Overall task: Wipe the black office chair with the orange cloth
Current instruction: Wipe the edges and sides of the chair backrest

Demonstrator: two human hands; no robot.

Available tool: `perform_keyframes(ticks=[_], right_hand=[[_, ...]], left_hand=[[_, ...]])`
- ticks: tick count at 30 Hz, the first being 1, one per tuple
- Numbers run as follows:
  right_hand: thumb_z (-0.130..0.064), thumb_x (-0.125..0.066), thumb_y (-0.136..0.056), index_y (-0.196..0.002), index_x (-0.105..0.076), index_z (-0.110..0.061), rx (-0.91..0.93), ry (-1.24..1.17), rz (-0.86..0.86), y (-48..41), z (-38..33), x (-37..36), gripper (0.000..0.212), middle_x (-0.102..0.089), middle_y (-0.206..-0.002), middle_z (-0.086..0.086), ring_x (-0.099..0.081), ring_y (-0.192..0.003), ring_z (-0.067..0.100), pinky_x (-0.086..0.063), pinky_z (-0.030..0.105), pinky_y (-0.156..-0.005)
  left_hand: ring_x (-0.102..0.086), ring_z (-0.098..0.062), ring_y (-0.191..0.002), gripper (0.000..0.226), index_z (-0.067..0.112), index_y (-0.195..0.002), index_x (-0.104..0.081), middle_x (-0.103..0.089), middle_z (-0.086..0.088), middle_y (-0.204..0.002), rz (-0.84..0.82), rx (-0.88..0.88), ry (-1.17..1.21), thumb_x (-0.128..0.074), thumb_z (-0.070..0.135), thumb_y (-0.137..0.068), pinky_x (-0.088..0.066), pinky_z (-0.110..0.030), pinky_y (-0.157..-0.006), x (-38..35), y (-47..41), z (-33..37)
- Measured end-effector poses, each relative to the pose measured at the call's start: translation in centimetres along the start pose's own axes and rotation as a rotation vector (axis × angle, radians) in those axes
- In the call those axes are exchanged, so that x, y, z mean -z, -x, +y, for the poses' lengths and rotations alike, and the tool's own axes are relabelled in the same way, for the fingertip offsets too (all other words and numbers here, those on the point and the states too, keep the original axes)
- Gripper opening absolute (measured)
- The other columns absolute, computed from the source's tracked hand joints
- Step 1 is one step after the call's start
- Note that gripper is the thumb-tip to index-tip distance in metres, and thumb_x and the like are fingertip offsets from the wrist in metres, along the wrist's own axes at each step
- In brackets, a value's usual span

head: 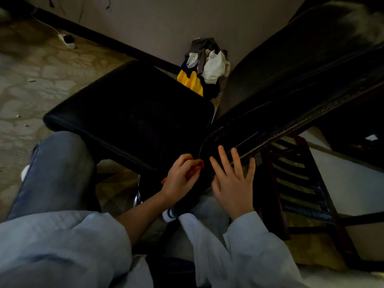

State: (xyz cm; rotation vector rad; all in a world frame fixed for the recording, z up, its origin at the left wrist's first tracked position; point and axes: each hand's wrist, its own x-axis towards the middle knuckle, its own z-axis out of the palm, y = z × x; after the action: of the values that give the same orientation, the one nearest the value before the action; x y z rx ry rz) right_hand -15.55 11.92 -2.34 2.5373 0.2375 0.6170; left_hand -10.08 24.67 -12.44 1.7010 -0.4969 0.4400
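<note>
The black office chair (133,113) fills the middle of the view, its seat to the left and its backrest (291,80) slanting up to the right. My left hand (180,177) is closed around the bunched orange cloth (196,166) and presses it against the lower edge of the backrest, where it meets the seat. My right hand (232,179) lies flat with fingers spread on the backrest's stitched rim, just right of the cloth. Most of the cloth is hidden inside my fist.
A pile of clothes (203,69), yellow, white and grey, lies on the floor by the wall behind the chair. A dark wooden slatted chair (299,183) stands close on the right. My knee in jeans (58,169) is at the left. Patterned floor (31,80) spreads left.
</note>
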Motion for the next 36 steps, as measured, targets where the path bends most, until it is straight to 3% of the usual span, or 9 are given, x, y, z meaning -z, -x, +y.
perform_keyframes(ticks=[2,6,10,13,18,22,25,29,36], right_hand=[[-0.028,-0.035,-0.081,-0.124,-0.062,-0.021,-0.002,-0.004,0.011,0.0,-0.1,0.2,0.051,-0.043,-0.145,0.006,-0.025,-0.137,0.027,0.006,0.052,-0.112],[-0.027,-0.037,-0.08,-0.117,-0.065,-0.019,0.002,-0.02,0.024,0.0,0.0,0.2,0.048,-0.045,-0.144,0.005,-0.026,-0.137,0.025,0.007,0.052,-0.113],[-0.029,-0.038,-0.08,-0.117,-0.065,-0.02,0.011,-0.021,0.029,0.0,0.1,-0.1,0.047,-0.043,-0.145,0.005,-0.022,-0.138,0.026,0.006,0.052,-0.113],[-0.028,-0.038,-0.079,-0.118,-0.065,-0.02,0.011,-0.028,0.017,-0.2,0.0,-0.2,0.048,-0.042,-0.146,0.005,-0.021,-0.139,0.026,0.007,0.053,-0.112],[-0.03,-0.037,-0.08,-0.125,-0.061,-0.022,0.006,-0.032,-0.007,-0.4,-0.2,-0.4,0.052,-0.033,-0.148,0.002,-0.018,-0.139,0.025,0.004,0.055,-0.111],[-0.028,-0.035,-0.079,-0.122,-0.063,-0.021,0.032,-0.015,-0.004,-0.4,0.2,0.2,0.052,-0.044,-0.145,0.005,-0.026,-0.136,0.025,-0.008,0.057,-0.107],[-0.028,-0.035,-0.079,-0.122,-0.063,-0.019,0.033,-0.023,-0.001,-0.1,0.4,0.6,0.053,-0.048,-0.142,0.006,-0.027,-0.135,0.024,-0.006,0.056,-0.108],[-0.029,-0.035,-0.079,-0.123,-0.063,-0.019,0.028,-0.016,-0.007,0.4,0.4,0.8,0.053,-0.045,-0.144,0.006,-0.027,-0.136,0.024,0.001,0.054,-0.111],[-0.029,-0.035,-0.079,-0.129,-0.058,-0.02,-0.03,0.009,0.006,-0.3,0.1,0.9,0.055,-0.044,-0.145,0.007,-0.025,-0.137,0.026,0.001,0.055,-0.109]], left_hand=[[-0.051,0.005,-0.099,0.024,0.016,-0.111,-0.057,-0.046,0.006,-0.111,0.11,0.0,0.048,-0.056,0.02,-0.088,-0.045,-0.012,-0.084,0.2,-1.1,1.5],[-0.047,0.013,-0.103,0.024,0.0,-0.107,-0.063,-0.046,-0.003,-0.11,0.247,-0.018,0.074,-0.058,0.012,-0.086,-0.041,-0.008,-0.086,0.4,-4.1,3.9],[-0.046,0.008,-0.097,0.016,0.015,-0.099,-0.056,-0.045,0.004,-0.107,0.184,0.01,0.068,-0.057,0.016,-0.084,-0.039,-0.008,-0.083,0.6,-5.3,3.7],[-0.048,0.003,-0.097,0.011,0.006,-0.094,-0.059,-0.047,0.003,-0.105,0.174,0.035,0.105,-0.06,0.008,-0.082,-0.038,-0.008,-0.084,0.4,-5.3,3.5],[-0.053,0.003,-0.086,0.015,0.015,-0.094,-0.054,-0.052,0.002,-0.097,0.066,0.123,0.123,-0.059,0.005,-0.083,-0.042,-0.012,-0.073,-0.2,-2.7,1.3],[-0.053,-0.004,-0.083,0.008,0.01,-0.09,-0.058,-0.052,-0.001,-0.092,-0.047,0.189,0.107,-0.057,0.008,-0.082,-0.044,-0.02,-0.071,-0.7,-0.3,-0.4],[-0.055,-0.008,-0.088,0.008,0.018,-0.093,-0.055,-0.052,-0.002,-0.096,0.153,0.239,0.18,-0.056,0.017,-0.085,-0.047,-0.025,-0.076,-0.6,-0.5,0.4],[-0.047,0.007,-0.098,0.014,0.012,-0.098,-0.056,-0.047,0.005,-0.102,0.3,0.122,0.145,-0.057,0.017,-0.085,-0.038,-0.01,-0.085,-0.1,-3.3,3.3],[-0.049,0.011,-0.092,0.013,0.008,-0.095,-0.06,-0.045,0.004,-0.104,0.004,0.116,0.081,-0.062,0.015,-0.084,-0.039,-0.005,-0.078,-0.3,-2.3,1.7]])
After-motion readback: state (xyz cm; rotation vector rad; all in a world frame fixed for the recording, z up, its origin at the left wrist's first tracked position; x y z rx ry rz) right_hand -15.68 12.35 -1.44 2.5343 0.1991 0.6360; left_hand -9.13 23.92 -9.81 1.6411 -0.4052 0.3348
